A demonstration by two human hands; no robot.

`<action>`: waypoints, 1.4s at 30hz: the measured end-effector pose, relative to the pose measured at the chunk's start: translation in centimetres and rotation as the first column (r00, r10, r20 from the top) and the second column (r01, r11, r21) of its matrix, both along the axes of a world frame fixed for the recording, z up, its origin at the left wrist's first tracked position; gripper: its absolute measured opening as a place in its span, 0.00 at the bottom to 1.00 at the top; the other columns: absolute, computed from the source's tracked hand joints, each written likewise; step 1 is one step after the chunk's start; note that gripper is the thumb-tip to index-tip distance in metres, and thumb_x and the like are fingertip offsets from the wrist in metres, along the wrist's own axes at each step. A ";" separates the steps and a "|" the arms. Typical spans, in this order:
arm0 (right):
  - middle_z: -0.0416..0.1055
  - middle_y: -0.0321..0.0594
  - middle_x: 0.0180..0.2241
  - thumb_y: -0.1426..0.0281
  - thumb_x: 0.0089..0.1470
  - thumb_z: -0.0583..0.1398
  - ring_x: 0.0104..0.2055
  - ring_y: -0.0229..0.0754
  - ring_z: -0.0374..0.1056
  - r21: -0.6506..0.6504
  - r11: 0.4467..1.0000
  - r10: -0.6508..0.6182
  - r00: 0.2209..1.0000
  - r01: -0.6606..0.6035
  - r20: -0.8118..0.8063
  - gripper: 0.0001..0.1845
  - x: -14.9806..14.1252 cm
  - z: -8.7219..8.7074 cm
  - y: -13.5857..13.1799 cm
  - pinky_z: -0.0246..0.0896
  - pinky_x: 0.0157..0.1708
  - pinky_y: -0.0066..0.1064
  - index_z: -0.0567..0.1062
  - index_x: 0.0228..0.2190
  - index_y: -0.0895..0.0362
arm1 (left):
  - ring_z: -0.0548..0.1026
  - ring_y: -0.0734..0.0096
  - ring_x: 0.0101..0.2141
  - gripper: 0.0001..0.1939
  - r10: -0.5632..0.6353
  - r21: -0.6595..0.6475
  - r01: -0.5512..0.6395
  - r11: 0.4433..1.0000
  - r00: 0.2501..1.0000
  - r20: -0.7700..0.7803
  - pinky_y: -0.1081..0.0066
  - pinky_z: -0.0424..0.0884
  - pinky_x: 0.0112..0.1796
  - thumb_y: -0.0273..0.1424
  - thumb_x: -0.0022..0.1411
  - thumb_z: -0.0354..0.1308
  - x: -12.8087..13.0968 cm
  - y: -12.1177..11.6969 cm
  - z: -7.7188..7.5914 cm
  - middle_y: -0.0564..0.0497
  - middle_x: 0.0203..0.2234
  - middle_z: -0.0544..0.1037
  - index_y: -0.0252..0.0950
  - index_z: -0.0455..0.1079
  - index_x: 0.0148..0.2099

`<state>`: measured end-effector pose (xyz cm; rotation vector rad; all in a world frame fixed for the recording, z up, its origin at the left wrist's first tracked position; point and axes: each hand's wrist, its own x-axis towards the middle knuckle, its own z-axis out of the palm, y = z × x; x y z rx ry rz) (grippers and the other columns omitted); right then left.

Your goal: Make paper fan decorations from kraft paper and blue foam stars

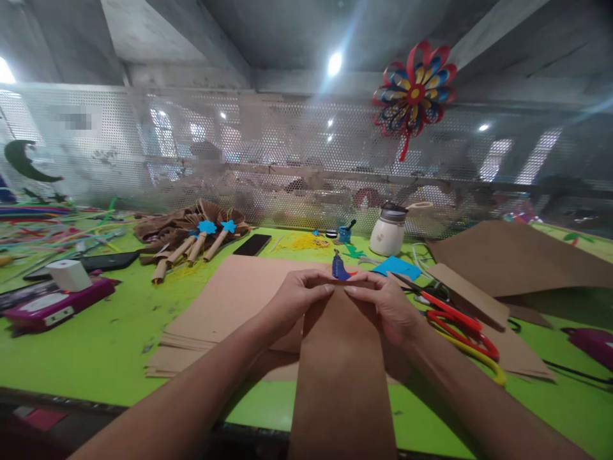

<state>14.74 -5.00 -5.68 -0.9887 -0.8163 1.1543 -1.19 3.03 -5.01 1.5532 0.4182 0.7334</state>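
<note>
A long strip of brown kraft paper (pixel 342 377) runs from the bottom edge of the view up to both hands. My left hand (pixel 306 294) pinches its far edge at the left corner, thumb on top. At the right corner my right hand (pixel 378 297) grips the same edge the same way, thumbs nearly meeting. Just beyond the fingertips stands a small dark blue bottle or tool (pixel 340 265), its lower part hidden. Under and behind the strip lies a stack of brown paper sheets (pixel 230 300).
Red-handled scissors (pixel 454 313) and yellow-handled ones lie right of my right hand, near blue paper (pixel 397 268). Behind stand a white jar (pixel 387 230) and a phone (pixel 252 245). Paper fans with blue shapes (pixel 207 227) and a purple power strip (pixel 62 303) are at left.
</note>
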 end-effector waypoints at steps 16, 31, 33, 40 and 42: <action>0.76 0.38 0.26 0.75 0.29 0.69 0.30 0.40 0.70 0.011 0.995 -0.096 0.995 0.096 -0.020 0.10 0.3 0.4 0.2 0.64 0.34 0.31 0.77 0.21 0.58 | 0.72 0.68 0.38 0.08 0.088 0.148 -0.089 0.985 0.996 0.017 0.68 0.65 0.41 0.27 0.54 0.58 0.3 -0.2 0.2 0.49 0.35 0.78 0.36 0.75 0.38; 0.77 0.42 0.26 0.76 0.30 0.69 0.30 0.41 0.72 0.053 0.994 -0.095 0.993 0.099 -0.073 0.10 0.7 0.6 0.3 0.66 0.36 0.33 0.79 0.23 0.60 | 0.72 0.67 0.40 0.10 0.069 0.115 -0.073 0.991 0.997 0.042 0.67 0.66 0.43 0.28 0.56 0.57 0.2 0.2 0.0 0.47 0.42 0.76 0.36 0.75 0.40; 0.77 0.41 0.26 0.76 0.31 0.69 0.30 0.41 0.72 0.064 0.993 -0.097 0.992 0.102 -0.074 0.10 0.9 0.6 0.3 0.66 0.36 0.32 0.79 0.23 0.60 | 0.72 0.67 0.40 0.10 0.060 0.106 -0.065 0.992 0.997 0.049 0.67 0.66 0.43 0.28 0.56 0.57 0.2 0.3 -0.1 0.46 0.43 0.76 0.36 0.75 0.41; 0.76 0.41 0.25 0.76 0.29 0.70 0.28 0.40 0.70 0.070 0.985 -0.154 0.987 0.157 -0.055 0.11 1.5 0.3 0.6 0.65 0.32 0.31 0.78 0.22 0.61 | 0.73 0.67 0.39 0.10 0.099 0.063 -0.104 0.993 0.991 0.086 0.68 0.67 0.42 0.29 0.54 0.59 0.2 0.3 0.0 0.47 0.37 0.78 0.34 0.75 0.39; 0.75 0.40 0.23 0.76 0.29 0.69 0.26 0.37 0.69 0.083 0.982 -0.162 0.985 0.167 -0.065 0.10 2.2 0.1 0.9 0.64 0.30 0.29 0.78 0.22 0.61 | 0.73 0.67 0.37 0.11 0.108 0.038 -0.112 0.993 0.989 0.104 0.68 0.67 0.40 0.29 0.53 0.60 0.1 0.4 0.0 0.48 0.34 0.78 0.34 0.75 0.40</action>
